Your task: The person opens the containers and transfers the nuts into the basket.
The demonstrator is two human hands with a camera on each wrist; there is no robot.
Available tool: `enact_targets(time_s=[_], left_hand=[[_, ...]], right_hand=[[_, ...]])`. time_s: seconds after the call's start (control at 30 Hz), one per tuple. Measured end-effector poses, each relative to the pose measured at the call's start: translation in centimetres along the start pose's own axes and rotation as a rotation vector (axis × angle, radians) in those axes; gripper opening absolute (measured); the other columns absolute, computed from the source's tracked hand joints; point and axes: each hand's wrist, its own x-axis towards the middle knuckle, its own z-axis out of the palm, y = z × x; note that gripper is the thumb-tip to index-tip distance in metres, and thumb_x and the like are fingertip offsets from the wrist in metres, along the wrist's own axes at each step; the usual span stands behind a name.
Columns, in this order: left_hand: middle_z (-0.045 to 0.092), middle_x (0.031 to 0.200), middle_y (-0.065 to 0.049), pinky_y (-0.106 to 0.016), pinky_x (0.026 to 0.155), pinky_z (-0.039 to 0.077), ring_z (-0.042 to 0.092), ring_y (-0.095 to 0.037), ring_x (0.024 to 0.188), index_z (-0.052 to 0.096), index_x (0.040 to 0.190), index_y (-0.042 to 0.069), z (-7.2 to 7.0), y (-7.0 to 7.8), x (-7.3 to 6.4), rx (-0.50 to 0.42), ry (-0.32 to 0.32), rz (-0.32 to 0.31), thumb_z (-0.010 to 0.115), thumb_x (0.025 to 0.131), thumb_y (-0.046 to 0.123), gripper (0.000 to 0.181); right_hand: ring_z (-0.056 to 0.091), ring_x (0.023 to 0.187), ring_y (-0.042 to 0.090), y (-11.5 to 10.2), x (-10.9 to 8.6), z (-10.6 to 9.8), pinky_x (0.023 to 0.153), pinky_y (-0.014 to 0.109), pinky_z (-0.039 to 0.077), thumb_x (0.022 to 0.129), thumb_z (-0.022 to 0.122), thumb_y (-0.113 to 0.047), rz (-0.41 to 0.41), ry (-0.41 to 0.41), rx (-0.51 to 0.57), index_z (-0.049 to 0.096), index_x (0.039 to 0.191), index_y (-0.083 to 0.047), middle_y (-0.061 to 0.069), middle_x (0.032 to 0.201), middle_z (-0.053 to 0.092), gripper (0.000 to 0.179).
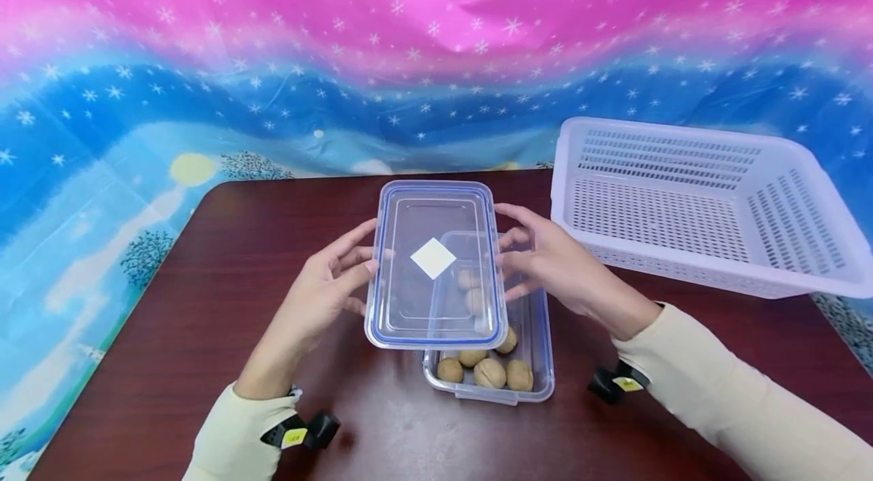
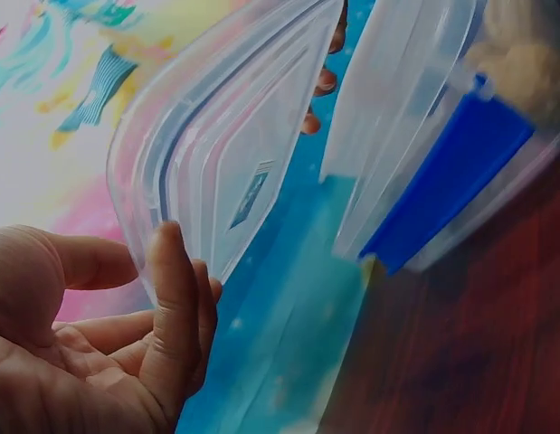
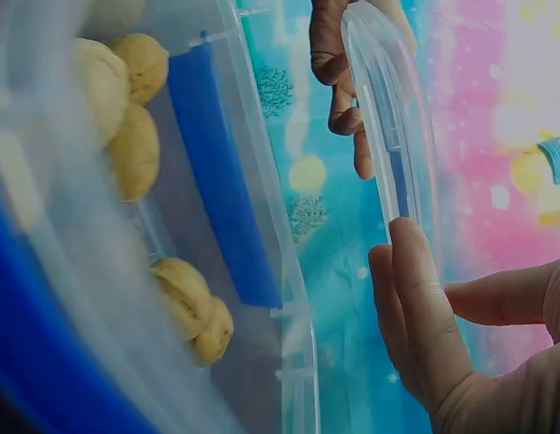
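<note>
Both hands hold a clear lid (image 1: 416, 307) with a blue seal and a white diamond sticker, raised over a transparent container (image 1: 543, 360). My left hand (image 1: 326, 280) pinches its left edge between thumb and fingers. At the opposite edge, my right hand (image 1: 554, 263) grips the same lid. The left wrist view shows the lid (image 2: 225, 154) tilted and apart from the container. Several walnuts (image 1: 489, 373) lie inside the container, partly seen through the lid. A blue latch (image 3: 221, 172) runs along the container's side in the right wrist view.
A white perforated basket (image 1: 682, 267) stands at the right back of the dark red wooden table (image 1: 252, 246). Behind the table hangs a pink and blue patterned cloth (image 1: 409, 64). Each wrist wears a black camera (image 1: 320, 429) on a strap.
</note>
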Motion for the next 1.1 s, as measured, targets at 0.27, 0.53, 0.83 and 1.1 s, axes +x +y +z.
enact_targets(time_s=[0.27, 0.53, 0.83, 1.1], left_hand=[[0.07, 0.121, 0.0, -0.036, 0.072, 0.063, 0.072, -0.01, 0.094, 0.042, 0.162, 0.019, -4.3, -0.1, 0.6, 0.058, 0.083, -0.082, 0.057, 0.106, 0.014, 0.057], [0.066, 0.112, 0.013, -0.026, 0.078, 0.061, 0.068, -0.002, 0.096, 0.04, 0.163, 0.014, -8.7, -1.9, 1.4, 0.08, 0.181, -0.159, 0.054, 0.108, 0.017, 0.056], [0.06, 0.116, 0.012, -0.023, 0.078, 0.059, 0.064, 0.002, 0.095, 0.039, 0.162, 0.011, -10.9, -4.4, 2.4, 0.128, 0.233, -0.236, 0.049, 0.109, 0.013, 0.054], [0.055, 0.144, -0.016, -0.018, 0.078, 0.055, 0.06, 0.003, 0.095, 0.038, 0.162, 0.007, -10.9, -5.7, 2.7, 0.245, 0.24, -0.297, 0.046, 0.108, 0.01, 0.055]], right_hand=[[0.067, 0.084, 0.026, -1.5, 4.5, 3.0, 0.074, 0.046, 0.065, 0.097, 0.051, 0.009, 0.067, -0.039, 0.012, 0.021, 0.166, -0.011, 0.023, 0.113, 0.061, 0.078], [0.065, 0.074, 0.026, -1.9, 9.5, 7.4, 0.067, 0.043, 0.065, 0.095, 0.05, 0.014, 0.108, -0.02, -0.02, 0.021, 0.165, -0.01, 0.025, 0.107, 0.064, 0.08], [0.062, 0.062, 0.021, -0.9, 12.7, 10.9, 0.072, 0.048, 0.064, 0.09, 0.05, 0.018, 0.146, -0.011, -0.141, 0.022, 0.164, -0.003, 0.014, 0.081, 0.055, 0.082], [0.06, 0.056, 0.02, 0.2, 13.9, 12.3, 0.075, 0.052, 0.063, 0.091, 0.047, 0.019, 0.147, -0.008, -0.195, 0.034, 0.155, 0.004, 0.015, 0.077, 0.055, 0.067]])
